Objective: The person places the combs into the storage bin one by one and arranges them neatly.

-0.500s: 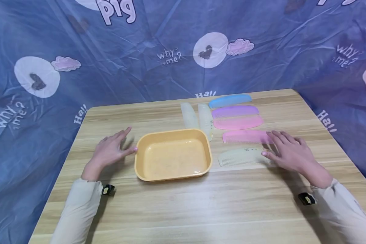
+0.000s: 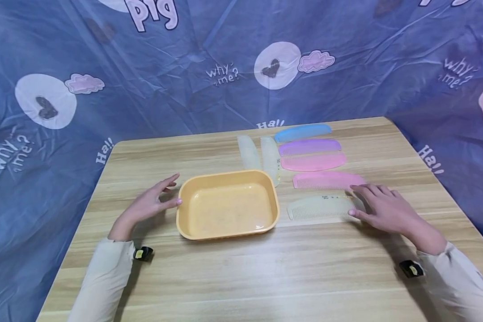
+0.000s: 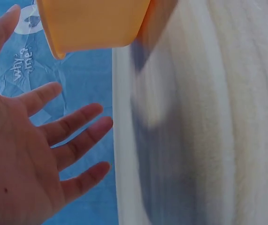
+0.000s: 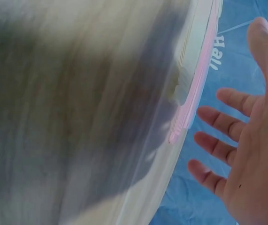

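My left hand (image 2: 146, 205) hovers beside the left wall of a yellow plastic tub (image 2: 191, 232), its thumb close to the rim. Whether thumb and rim touch I cannot tell. In the left wrist view, the fingers (image 3: 77, 147) are spread and hold nothing. Over the right end of a pale green comb (image 2: 318, 208) is my right hand (image 2: 386, 210), fingers loosely extended. Its fingertips also come near a pink comb (image 2: 326, 180) just behind. The right wrist view shows the right palm (image 4: 260, 164) with no object in it.
Behind lie another pink comb (image 2: 314, 162), a purple comb (image 2: 310, 146) and a blue comb (image 2: 303, 133). Two pale combs, one on the left (image 2: 248, 152) and one on the right (image 2: 269, 156), stand lengthwise behind the tub. A blue printed cloth (image 2: 165, 89) hangs past the table's far edge.
The right hand has drawn slightly toward the near side, uncovering the pink comb's right end. The left hand has shifted a little to the right, fingers nearer the tub. The combs stay put.
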Tool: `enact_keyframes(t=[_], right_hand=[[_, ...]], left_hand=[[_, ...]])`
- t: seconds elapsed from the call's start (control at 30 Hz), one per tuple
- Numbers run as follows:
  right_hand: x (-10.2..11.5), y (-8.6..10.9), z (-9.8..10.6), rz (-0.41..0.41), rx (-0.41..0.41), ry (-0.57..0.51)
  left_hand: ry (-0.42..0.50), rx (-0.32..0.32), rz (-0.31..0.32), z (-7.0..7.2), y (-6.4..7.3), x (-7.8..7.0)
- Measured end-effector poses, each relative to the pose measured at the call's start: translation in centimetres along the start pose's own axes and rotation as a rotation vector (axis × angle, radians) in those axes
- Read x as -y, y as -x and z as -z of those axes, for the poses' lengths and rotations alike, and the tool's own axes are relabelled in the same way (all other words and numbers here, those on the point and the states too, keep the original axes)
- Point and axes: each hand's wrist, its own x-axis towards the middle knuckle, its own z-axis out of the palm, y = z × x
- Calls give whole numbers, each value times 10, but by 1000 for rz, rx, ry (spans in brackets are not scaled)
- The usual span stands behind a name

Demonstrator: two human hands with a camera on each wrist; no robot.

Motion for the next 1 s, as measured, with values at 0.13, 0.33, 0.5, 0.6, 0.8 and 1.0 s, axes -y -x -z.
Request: enact_keyframes(t=[0.13,0.33,0.5,0.6,0.8,1.0], right_hand=[[-2,2,-2,31,-15,-40],[-4,3,-6,81,-63,-58],[-6,2,-11,98,-87,-86],[-7,1,-12,92,-76,-98],[-12,1,-14,100,-88,-80],[-14,1,-16,99,-72,-84]], left_hand=[[63,24,-29,-3,0,3],[124,37,-44,-7,-1,6],[180,43,-48,-10,-3,8],[196,39,-52,-12,-3,10],[243,43,-71,-16,-6,15],[285,48,-74,-18,-5,17]])
